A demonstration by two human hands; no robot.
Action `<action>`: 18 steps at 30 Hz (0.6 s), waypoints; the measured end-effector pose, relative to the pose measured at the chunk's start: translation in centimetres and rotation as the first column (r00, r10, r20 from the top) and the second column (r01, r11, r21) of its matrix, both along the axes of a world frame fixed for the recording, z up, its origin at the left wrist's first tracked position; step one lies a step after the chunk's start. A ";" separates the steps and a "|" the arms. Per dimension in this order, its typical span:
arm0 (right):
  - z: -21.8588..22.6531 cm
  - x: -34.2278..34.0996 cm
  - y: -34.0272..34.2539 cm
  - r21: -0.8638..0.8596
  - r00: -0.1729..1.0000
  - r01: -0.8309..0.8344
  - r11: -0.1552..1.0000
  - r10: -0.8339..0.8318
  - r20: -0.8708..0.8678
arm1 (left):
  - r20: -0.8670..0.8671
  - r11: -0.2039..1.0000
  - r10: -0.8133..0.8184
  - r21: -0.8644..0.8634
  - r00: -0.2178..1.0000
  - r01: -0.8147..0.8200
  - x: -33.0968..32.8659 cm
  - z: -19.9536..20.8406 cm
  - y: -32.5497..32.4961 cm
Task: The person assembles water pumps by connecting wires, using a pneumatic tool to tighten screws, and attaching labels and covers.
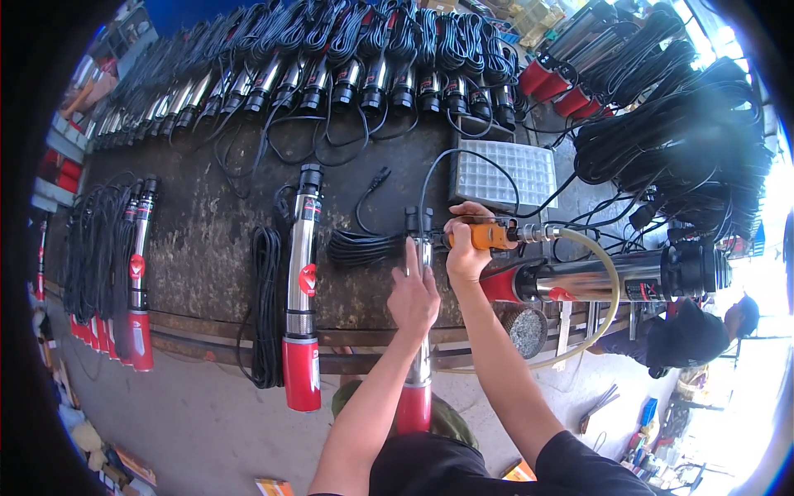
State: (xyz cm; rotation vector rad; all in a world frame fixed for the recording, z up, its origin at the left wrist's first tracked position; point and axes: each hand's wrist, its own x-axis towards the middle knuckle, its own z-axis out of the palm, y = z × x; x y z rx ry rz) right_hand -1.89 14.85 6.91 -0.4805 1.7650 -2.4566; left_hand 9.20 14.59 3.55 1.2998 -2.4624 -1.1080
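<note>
A slim steel submersible pump [420,364] with a red lower end and black head lies in front of me, its red end past the table edge toward my body. My left hand [416,302] rests on its steel body, fingers stretched toward the head. My right hand [468,248] is wrapped round an orange air tool [491,237], which has a yellowish hose [614,277] at its rear. The tool's front lies close to the pump's upper part; its tip is hidden by my hand. A coiled black cable [364,248] lies left of the pump head.
Another pump [303,248] and a cable bundle [266,306] lie to the left. A larger pump [604,277] lies at right, near a bowl of small metal parts [527,332]. Behind my right hand sits a clear compartment tray [506,175]. Rows of cabled pumps fill the back.
</note>
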 end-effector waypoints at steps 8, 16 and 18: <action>0.7 0.8 -0.1 0.060 0.995 -0.067 0.996 0.071 -0.066 | -0.004 1.000 0.004 0.003 1.000 -0.004 -0.2 0.6 0.6; 0.3 0.3 -0.2 0.103 0.991 -0.114 0.988 0.120 -0.059 | -0.023 0.988 0.026 -0.153 0.999 -0.029 -0.4 0.1 1.2; 0.2 0.0 -0.4 0.137 0.985 -0.123 0.983 0.137 -0.101 | -0.008 0.984 0.009 -0.177 1.000 -0.010 -0.4 0.1 1.2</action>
